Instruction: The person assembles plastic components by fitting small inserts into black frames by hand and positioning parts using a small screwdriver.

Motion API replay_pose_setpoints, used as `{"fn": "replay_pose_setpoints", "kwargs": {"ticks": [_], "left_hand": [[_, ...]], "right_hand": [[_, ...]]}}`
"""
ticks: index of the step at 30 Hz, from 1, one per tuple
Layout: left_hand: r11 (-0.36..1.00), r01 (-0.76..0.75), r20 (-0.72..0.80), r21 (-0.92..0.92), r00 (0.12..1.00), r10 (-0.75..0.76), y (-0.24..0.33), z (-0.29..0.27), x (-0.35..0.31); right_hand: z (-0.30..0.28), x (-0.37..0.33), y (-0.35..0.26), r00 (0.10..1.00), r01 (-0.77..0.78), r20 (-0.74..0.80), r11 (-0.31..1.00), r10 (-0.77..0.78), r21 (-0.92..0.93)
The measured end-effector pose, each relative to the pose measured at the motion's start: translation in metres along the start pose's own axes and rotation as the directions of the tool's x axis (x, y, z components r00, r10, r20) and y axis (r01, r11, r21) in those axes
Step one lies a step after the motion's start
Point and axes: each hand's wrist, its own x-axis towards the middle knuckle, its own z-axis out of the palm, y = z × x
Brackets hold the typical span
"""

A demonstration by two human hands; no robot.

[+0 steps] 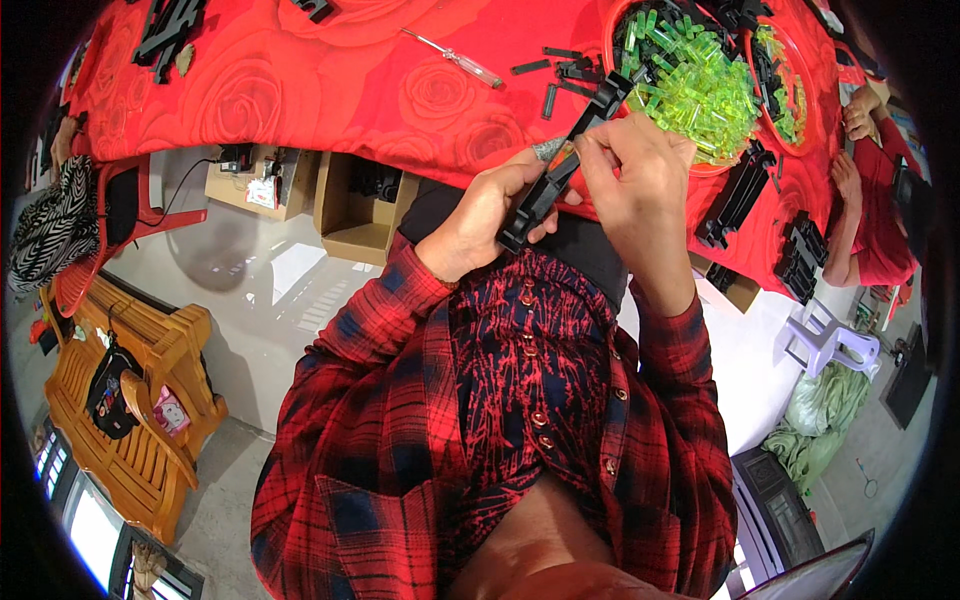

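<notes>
My left hand [470,220] is wrapped round a long, narrow black plastic part [535,208], held at a slant just off the table's near edge. A grey covering shows on my left thumb. My right hand [640,170] is pinched against the middle of this part; whatever sits between its fingertips is hidden. Just beyond my right hand stands a red basin [609,40] heaped with clear yellow-green plastic pieces [700,95] and some black ones. Several small black strips [575,72] lie left of the basin. Further left rests a screwdriver [455,60] with a clear handle.
Black plastic parts [738,195] lie along the red tablecloth [330,100] at right, more at far left. A second red container [800,140] adjoins the basin. Another person [880,210] sits at right. Cardboard box [345,225], wooden bench [120,400] and purple stool [830,340] stand below.
</notes>
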Motion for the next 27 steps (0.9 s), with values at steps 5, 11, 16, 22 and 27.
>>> {"fn": "replay_pose_setpoints", "kwargs": {"ticks": [5,11,16,22,27], "left_hand": [[0.998,0.005,-0.017,0.056,1.000,-0.004,0.001,0.004,0.000],[0.997,-0.004,-0.016,0.074,1.000,0.006,0.002,0.008,-0.002],[0.996,0.021,-0.039,0.092,0.999,-0.018,0.003,0.010,-0.003],[0.978,0.018,-0.105,0.209,0.994,0.004,0.002,0.019,-0.006],[0.960,-0.008,-0.100,0.280,0.994,0.037,-0.001,0.019,-0.009]], "right_hand": [[0.002,0.001,0.002,1.000,0.003,0.020,1.000,-0.003,-0.007],[0.009,-0.001,0.005,1.000,0.024,0.022,0.998,-0.022,-0.050],[0.013,-0.003,0.004,0.999,0.044,0.005,0.984,-0.044,-0.172],[0.013,-0.006,0.002,0.999,0.038,0.002,0.976,-0.038,-0.213],[0.014,-0.008,0.004,0.999,0.040,0.011,0.977,-0.038,-0.209]]}}
